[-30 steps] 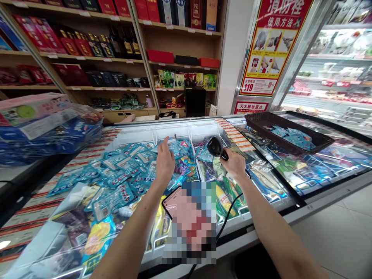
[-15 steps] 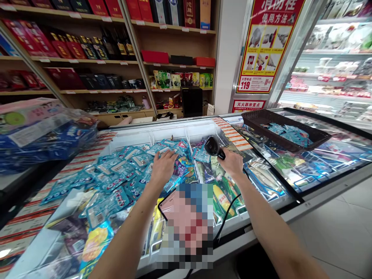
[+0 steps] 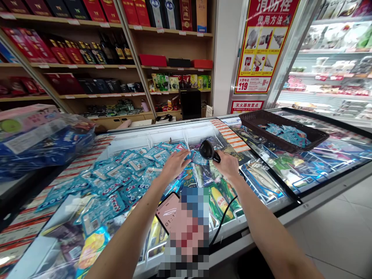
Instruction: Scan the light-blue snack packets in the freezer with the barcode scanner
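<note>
Through the head view I have my right hand [image 3: 228, 164] wrapped around the handle of a black plastic handheld scanner [image 3: 207, 150]. My left hand [image 3: 176, 164], loosely spread, hovers at or on the heaped shiny blue plastic packets [image 3: 116, 172] atop the glass-covered white freezer [image 3: 319, 197]; contact I can't tell.

A black handheld scanner [image 3: 207, 150] is held tilted in the right hand [image 3: 227, 164], its rounded head up and to the left, its black cord [image 3: 223, 221] curving down to the near edge. Glossy blue packets [image 3: 116, 174] lie flat, overlapping in a loose, spread-out pile on the glass freezer top [image 3: 130, 140], many showing pale labels.
</note>
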The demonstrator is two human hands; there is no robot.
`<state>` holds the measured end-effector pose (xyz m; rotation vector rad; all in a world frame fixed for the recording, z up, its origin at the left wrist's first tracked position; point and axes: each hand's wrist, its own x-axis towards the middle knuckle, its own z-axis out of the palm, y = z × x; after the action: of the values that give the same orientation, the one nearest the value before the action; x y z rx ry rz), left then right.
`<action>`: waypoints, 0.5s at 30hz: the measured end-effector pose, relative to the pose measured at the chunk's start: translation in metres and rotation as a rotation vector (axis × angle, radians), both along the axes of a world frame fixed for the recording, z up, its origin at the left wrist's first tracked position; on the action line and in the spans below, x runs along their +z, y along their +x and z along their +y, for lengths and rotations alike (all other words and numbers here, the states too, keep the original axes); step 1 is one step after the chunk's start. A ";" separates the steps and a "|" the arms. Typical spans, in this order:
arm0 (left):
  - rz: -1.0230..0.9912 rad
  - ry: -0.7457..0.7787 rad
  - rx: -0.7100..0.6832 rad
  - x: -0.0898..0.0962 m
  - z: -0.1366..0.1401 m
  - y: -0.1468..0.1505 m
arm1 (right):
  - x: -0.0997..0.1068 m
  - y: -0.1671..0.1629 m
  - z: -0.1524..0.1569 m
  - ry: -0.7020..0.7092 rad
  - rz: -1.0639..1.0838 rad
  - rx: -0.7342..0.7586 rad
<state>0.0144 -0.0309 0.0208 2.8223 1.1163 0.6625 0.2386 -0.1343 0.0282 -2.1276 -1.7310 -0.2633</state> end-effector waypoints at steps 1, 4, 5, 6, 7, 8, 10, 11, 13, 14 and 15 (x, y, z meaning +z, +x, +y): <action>0.007 -0.037 -0.028 0.000 0.002 0.006 | 0.000 0.000 0.000 0.000 0.002 0.001; 0.016 -0.119 -0.076 -0.003 0.009 0.024 | 0.001 0.001 0.000 0.008 0.005 0.027; 0.018 -0.133 -0.070 -0.006 0.012 0.029 | 0.001 0.001 0.000 0.009 0.006 0.034; 0.020 -0.140 -0.059 -0.008 0.014 0.033 | 0.001 0.001 0.001 0.009 0.006 0.039; 0.023 -0.144 -0.048 -0.010 0.016 0.037 | 0.000 0.000 0.001 0.009 0.005 0.041; 0.027 -0.140 -0.034 -0.011 0.018 0.038 | 0.000 0.000 0.001 0.009 0.004 0.043; 0.034 -0.115 0.013 -0.012 0.020 0.037 | 0.000 0.000 0.001 0.013 0.000 0.053; 0.036 -0.098 0.042 -0.010 0.020 0.034 | 0.000 -0.001 0.001 0.017 -0.002 0.061; 0.021 -0.075 0.099 -0.006 0.018 0.025 | 0.001 -0.002 0.000 0.027 -0.005 0.082; -0.007 -0.073 0.122 -0.003 0.016 0.018 | 0.001 -0.003 0.000 0.032 -0.006 0.096; -0.050 -0.083 0.140 -0.001 0.012 0.011 | 0.001 -0.004 -0.001 0.038 -0.006 0.110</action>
<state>0.0257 -0.0185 0.0202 2.6629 1.3092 0.6743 0.2350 -0.1353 0.0295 -1.9989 -1.8250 -0.2697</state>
